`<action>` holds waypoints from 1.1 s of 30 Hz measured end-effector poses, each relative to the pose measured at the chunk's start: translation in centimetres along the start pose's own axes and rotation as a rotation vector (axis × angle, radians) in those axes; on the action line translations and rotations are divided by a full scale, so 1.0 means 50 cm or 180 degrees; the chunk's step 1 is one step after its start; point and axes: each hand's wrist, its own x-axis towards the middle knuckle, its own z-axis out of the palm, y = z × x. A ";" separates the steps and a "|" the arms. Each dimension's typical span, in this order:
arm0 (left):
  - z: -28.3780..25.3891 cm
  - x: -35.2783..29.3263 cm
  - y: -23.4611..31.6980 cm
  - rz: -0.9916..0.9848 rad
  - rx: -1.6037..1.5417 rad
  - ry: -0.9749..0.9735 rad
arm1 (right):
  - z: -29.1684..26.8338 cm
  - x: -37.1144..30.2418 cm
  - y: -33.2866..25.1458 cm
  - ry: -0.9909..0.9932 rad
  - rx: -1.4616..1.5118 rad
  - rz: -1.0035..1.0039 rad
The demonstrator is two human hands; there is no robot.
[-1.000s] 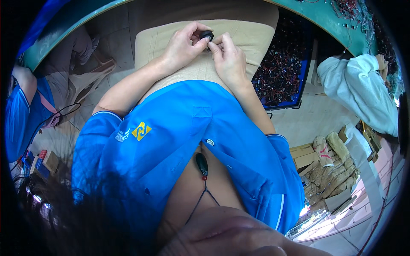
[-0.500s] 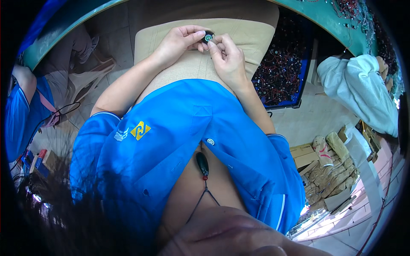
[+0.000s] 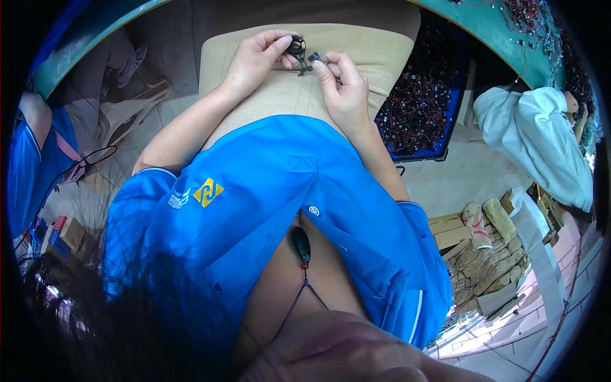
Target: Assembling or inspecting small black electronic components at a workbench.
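Over my lap, my left hand (image 3: 259, 58) pinches a small round black part (image 3: 296, 46) between thumb and fingers. A thin dark open frame or strip hangs down from this part; its exact kind is too small to make out. Close by on the right, my right hand (image 3: 344, 81) grips a small black block-like piece (image 3: 314, 56) at its fingertips. The two pieces are near each other, and I cannot tell whether they touch. Beneath both hands lies beige cloth (image 3: 245, 124) across my lap.
To the right stands a blue bin (image 3: 453, 121) full of small dark parts with red wires (image 3: 417, 105). A green table edge (image 3: 484, 32) curves along the far side, bearing more wired parts. People sit at left (image 3: 44, 159) and right (image 3: 531, 140). Cardboard (image 3: 449, 232) lies at lower right.
My hands have moved slightly apart. The round part in my left hand has turned, so its green-centred face no longer shows. The black piece now shows at my right fingertips.
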 end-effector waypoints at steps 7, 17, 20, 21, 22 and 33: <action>0.016 -0.003 0.000 0.0365 0.0479 -0.0158 | 0.009 0.010 0.009 0.0014 -0.0048 0.0239; 0.026 -0.003 -0.004 0.0571 0.0356 -0.0198 | 0.014 0.015 0.009 -0.0087 -0.0036 0.0419; 0.028 -0.001 -0.010 0.0715 0.0412 -0.0248 | 0.013 0.015 0.012 -0.0114 -0.0013 0.0361; 0.028 0.000 -0.011 0.0762 0.0431 -0.0264 | 0.012 0.014 0.013 -0.0123 -0.0004 0.0342; 0.028 -0.001 -0.011 0.0761 0.0429 -0.0263 | 0.012 0.014 0.015 -0.0125 -0.0005 0.0343; 0.029 -0.002 -0.007 0.0884 0.0877 -0.0124 | 0.012 0.019 0.006 -0.0005 -0.0647 0.0083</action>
